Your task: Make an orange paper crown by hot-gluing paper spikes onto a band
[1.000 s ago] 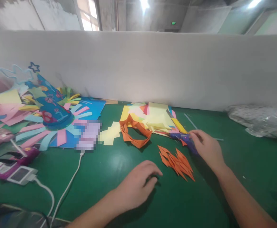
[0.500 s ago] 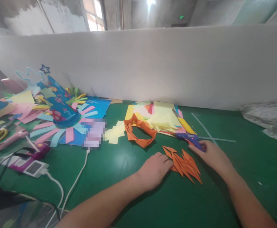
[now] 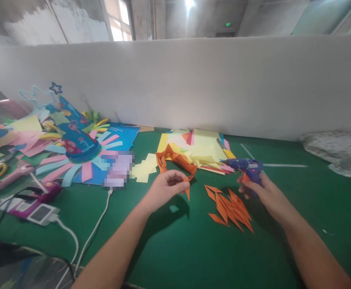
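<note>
My left hand point(image 3: 168, 188) is closed in a pinch on a small folded orange paper piece point(image 3: 188, 193), raised above the table. Behind that hand lies a ring of joined orange paper pieces point(image 3: 170, 152), its near side partly hidden by my fingers. My right hand point(image 3: 258, 185) grips a blue hot glue gun point(image 3: 244, 163) by its handle, the nozzle pointing left and a red light showing on its body. Between my hands, several more folded orange pieces point(image 3: 231, 208) lie loose in a pile, one a little apart at the near left.
A yellow-handled cutter point(image 3: 229, 153) lies on coloured paper sheets point(image 3: 207, 140) at the back. Clear glue sticks point(image 3: 284, 165) are to the right. Blue cone hats point(image 3: 79, 140), a pink glue gun point(image 3: 11, 178), a power strip point(image 3: 38, 202) and white cables point(image 3: 98, 228) occupy the left.
My left hand has left the orange pile and moved left with one piece, now in front of the ring. My right hand has picked up the glue gun and turned its nozzle left.
</note>
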A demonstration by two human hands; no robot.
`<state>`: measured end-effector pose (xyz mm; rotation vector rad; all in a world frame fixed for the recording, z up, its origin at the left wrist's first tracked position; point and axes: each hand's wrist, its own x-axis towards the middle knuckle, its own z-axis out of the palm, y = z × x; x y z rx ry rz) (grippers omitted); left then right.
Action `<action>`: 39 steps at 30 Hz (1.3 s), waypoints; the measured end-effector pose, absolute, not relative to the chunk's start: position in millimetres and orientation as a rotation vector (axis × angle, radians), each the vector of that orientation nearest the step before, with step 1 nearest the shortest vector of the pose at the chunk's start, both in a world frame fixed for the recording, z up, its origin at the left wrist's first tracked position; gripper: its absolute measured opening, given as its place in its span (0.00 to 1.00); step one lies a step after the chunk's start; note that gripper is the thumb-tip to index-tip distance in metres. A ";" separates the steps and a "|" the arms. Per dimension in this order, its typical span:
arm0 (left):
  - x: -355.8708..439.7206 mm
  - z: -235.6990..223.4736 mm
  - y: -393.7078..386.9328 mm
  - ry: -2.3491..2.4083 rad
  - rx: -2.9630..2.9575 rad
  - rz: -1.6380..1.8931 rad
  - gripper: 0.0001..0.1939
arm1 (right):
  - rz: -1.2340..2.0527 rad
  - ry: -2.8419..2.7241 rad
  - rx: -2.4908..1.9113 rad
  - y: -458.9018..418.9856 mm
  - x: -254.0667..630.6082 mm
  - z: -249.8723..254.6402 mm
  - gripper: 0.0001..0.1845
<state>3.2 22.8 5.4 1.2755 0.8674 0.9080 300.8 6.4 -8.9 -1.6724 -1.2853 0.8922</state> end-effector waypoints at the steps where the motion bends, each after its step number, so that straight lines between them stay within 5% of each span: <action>1: -0.6 7.2 25.4 0.905 1.256 0.931 0.13 | 1.041 -1.259 -1.555 4.4 295.1 -8.6 0.15; 7: -9.7 6.0 32.4 1.013 1.209 0.982 0.14 | 1.388 -1.421 -1.417 -3.3 269.5 -8.8 0.15; 14: -4.4 3.7 29.9 1.021 1.213 0.940 0.14 | 1.293 -1.675 -1.426 -6.0 253.1 -9.2 0.27; 39: -4.3 1.8 28.7 1.073 1.248 0.912 0.16 | 1.051 -1.744 -1.601 -4.9 243.8 -7.9 0.21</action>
